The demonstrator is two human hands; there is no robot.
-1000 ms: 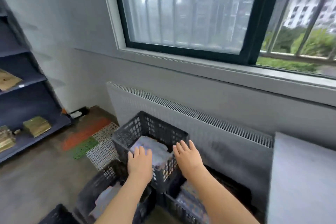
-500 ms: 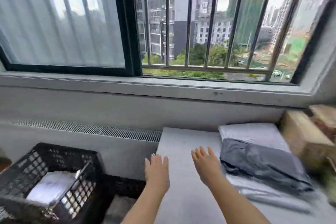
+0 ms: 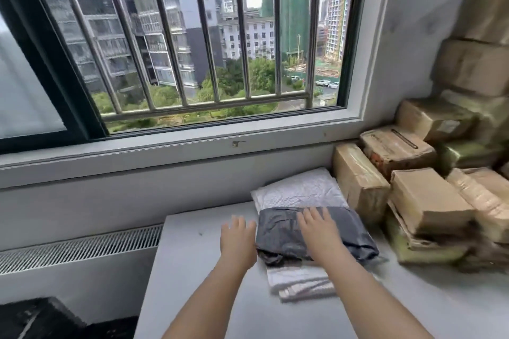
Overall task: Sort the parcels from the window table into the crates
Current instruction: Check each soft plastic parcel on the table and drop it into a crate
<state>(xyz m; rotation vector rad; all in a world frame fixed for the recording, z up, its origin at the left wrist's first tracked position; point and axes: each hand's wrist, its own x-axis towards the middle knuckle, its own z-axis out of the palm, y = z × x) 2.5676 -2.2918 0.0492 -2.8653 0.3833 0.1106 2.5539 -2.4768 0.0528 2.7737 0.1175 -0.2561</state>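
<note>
Looking down over the desk (image 3: pixel 192 270) under the window (image 3: pixel 192 36), I see both hands stretched out ahead of me with the fingers straight and spread, clamped on nothing. My right hand (image 3: pixel 319 231) lies flat on top of a dark grey plastic parcel (image 3: pixel 352 231), fingers pointing toward the window; my left hand (image 3: pixel 238 242) is just beside that parcel's left edge — whether it touches the bag or only hovers over the bare desk I cannot tell. The two hands are apart, with the parcel's left part between them. The grey parcel sits on a white padded parcel (image 3: pixel 300 190) whose far end sticks out toward the wall and whose near end shows beneath it, where the layered white edges (image 3: pixel 303 283) may belong to more than one bag; I cannot say. To the right, touching or just beside the white parcel, stands a heap of brown cardboard boxes (image 3: pixel 429 201) wrapped in tape, piled into the corner against the wall — the upper ones are blurred. At the bottom left, below the desk's edge, a corner of a black crate (image 3: pixel 33 319) shows, well apart from the parcels. A ribbed radiator grille (image 3: pixel 77 248) runs along the wall to the left of the desk.
</note>
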